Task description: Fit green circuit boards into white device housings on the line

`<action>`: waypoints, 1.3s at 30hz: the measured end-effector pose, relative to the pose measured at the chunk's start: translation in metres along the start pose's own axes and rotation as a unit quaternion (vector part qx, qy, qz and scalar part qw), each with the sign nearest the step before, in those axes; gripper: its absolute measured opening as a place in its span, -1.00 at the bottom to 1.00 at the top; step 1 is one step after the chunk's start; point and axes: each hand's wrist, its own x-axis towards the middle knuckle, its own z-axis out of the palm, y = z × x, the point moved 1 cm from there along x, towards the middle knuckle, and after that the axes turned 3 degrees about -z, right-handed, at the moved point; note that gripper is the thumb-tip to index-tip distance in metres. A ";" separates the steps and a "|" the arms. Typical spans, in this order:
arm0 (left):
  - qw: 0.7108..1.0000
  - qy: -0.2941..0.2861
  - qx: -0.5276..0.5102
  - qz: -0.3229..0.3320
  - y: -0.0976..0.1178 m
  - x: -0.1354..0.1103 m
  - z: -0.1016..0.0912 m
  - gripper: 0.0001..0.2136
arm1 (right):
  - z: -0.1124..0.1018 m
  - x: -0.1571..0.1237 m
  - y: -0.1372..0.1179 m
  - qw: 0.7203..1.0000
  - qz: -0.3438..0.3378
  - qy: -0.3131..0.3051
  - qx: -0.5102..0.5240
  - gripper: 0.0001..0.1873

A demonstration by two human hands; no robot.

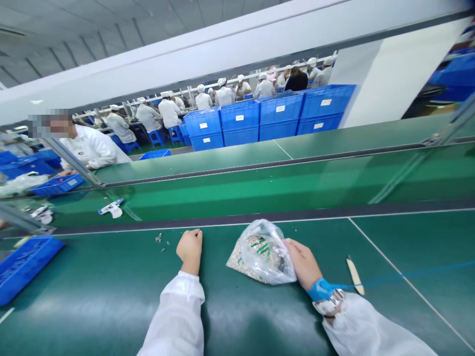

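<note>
A clear plastic bag of small pale parts, with green markings showing, lies on the green work surface. My right hand, with a blue wrist strap around the wrist, pinches the bag's open mouth at its right side. Left of the bag, my left hand is closed near the bench's far edge. Something small and dark shows at its fingertips, too small to name. A few tiny metal-looking parts lie loose just left of that hand.
A pale-handled tool lies right of my right hand, with the blue strap's cord crossing it. At left stands a blue bin. Beyond the dark edge, a white and blue device lies on the green belt. A co-worker sits across at left.
</note>
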 end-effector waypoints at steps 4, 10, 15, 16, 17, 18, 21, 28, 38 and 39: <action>1.000 0.021 0.007 0.013 0.002 -0.003 0.003 -0.76 | 0.001 0.000 -0.001 1.000 0.008 -0.012 0.015 -0.57; 0.998 0.053 -0.013 0.030 0.002 -0.007 0.004 -0.76 | 0.000 0.003 0.004 1.000 0.002 -0.018 0.013 -0.54; 0.991 0.069 -0.080 0.080 0.016 -0.027 -0.011 -0.77 | 0.002 0.005 0.009 1.000 -0.009 -0.023 -0.008 -0.57; 0.987 0.071 -0.101 0.104 0.023 -0.037 -0.015 -0.79 | 0.003 0.005 0.009 1.000 -0.010 -0.024 -0.014 -0.59; 0.981 0.071 -0.126 0.133 0.031 -0.048 -0.021 -0.80 | 0.004 0.006 0.010 1.000 -0.009 -0.023 -0.019 -0.62; 0.972 0.067 -0.152 0.166 0.041 -0.061 -0.026 -0.82 | 0.005 0.007 0.010 0.999 -0.009 -0.021 -0.023 -0.65; 0.931 0.025 -0.220 0.289 0.070 -0.100 -0.042 -0.87 | 0.007 0.009 0.011 0.999 -0.006 -0.015 -0.032 -0.69; 0.883 -0.052 -0.262 0.385 0.094 -0.111 -0.044 -0.89 | 0.009 0.011 0.011 0.999 -0.002 -0.011 -0.043 -0.69; 0.944 -0.034 -0.251 0.210 0.054 -0.109 -0.007 -0.73 | 0.000 0.007 -0.004 1.000 -0.007 -0.015 -0.007 -0.63; 0.945 -0.045 -0.255 0.201 0.054 -0.110 -0.001 -0.72 | -0.002 0.009 -0.005 1.000 -0.002 -0.015 -0.005 -0.64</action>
